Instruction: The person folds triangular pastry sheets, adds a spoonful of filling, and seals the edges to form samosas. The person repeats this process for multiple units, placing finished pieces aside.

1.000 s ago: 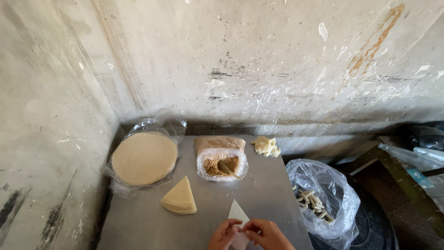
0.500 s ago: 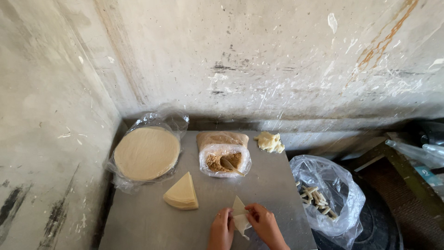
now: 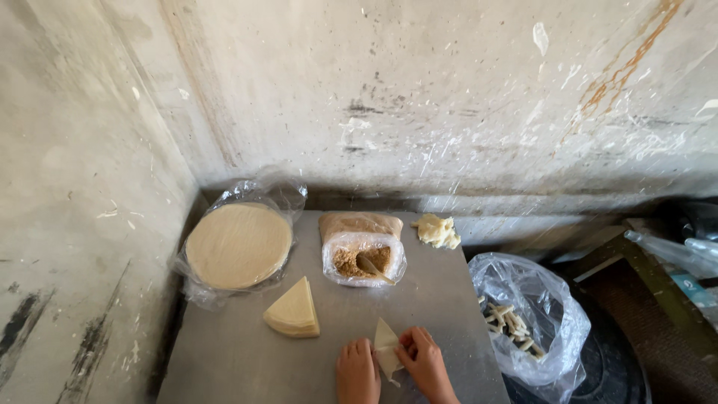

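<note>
Lying between both hands' fingers (image 3: 407,346), seemingly pinched: wrapper triangle (image 3: 386,346).

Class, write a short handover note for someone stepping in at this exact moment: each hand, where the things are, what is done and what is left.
Left hand presses the wedge-shaped wrapper against the metal table.
Right hand pinches the wrapper's right edge, folding it.
Stack of cut wedges lies left of the hands; round wrapper stack in plastic sits behind it.
Open bag of brown filling with a spoon stands at the centre; a pale dough lump is at the back.
Done: finished rolls lie in the clear bag on the right.
Left: this wrapper is only partly folded; many wedges are unused.
</note>
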